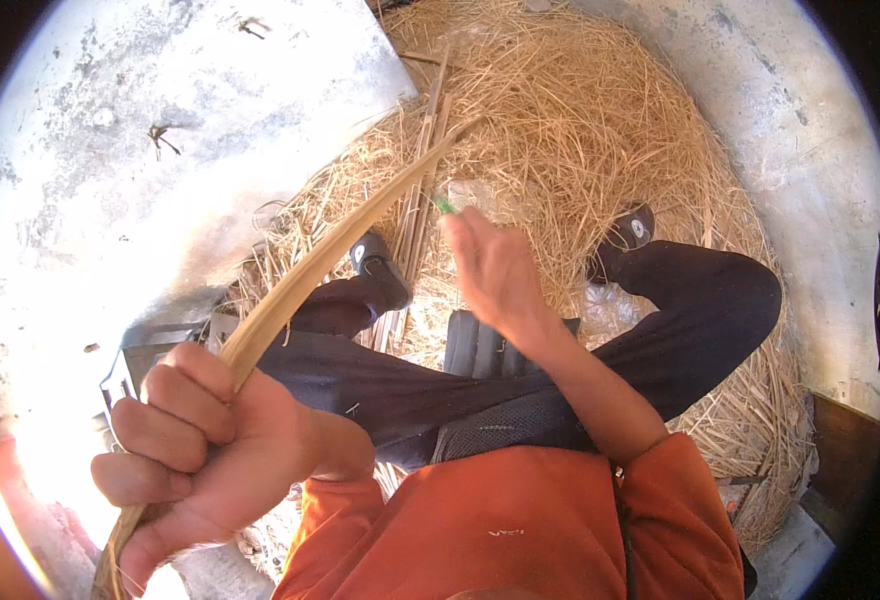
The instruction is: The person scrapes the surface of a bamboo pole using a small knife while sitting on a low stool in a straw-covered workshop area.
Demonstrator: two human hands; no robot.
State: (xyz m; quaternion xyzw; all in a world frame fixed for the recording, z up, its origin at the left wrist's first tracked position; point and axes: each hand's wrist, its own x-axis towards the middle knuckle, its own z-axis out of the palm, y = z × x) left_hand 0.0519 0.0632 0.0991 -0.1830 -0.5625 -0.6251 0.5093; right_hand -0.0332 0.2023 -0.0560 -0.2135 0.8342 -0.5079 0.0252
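My left hand (210, 450) is closed in a fist round a long, dry, tan leaf strip (330, 245). The strip slants up and to the right, narrowing to a thin tip above the straw; its lower end comes out below the fist. My right hand (500, 265) is closed in front of my lap, just right of the strip. A small green piece (444, 204) sticks out past its thumb, pointing toward the strip. The rest of that thing is hidden in the fingers, so its kind is unclear. A small gap separates the right hand from the strip.
Loose straw (580, 110) covers the floor ahead, with long dry stalks (425, 190) on it. A pale slab (190, 110) stands at left, and a curved pale wall (800, 150) at right. My bent legs (700, 310) frame a dark ridged object (475, 345).
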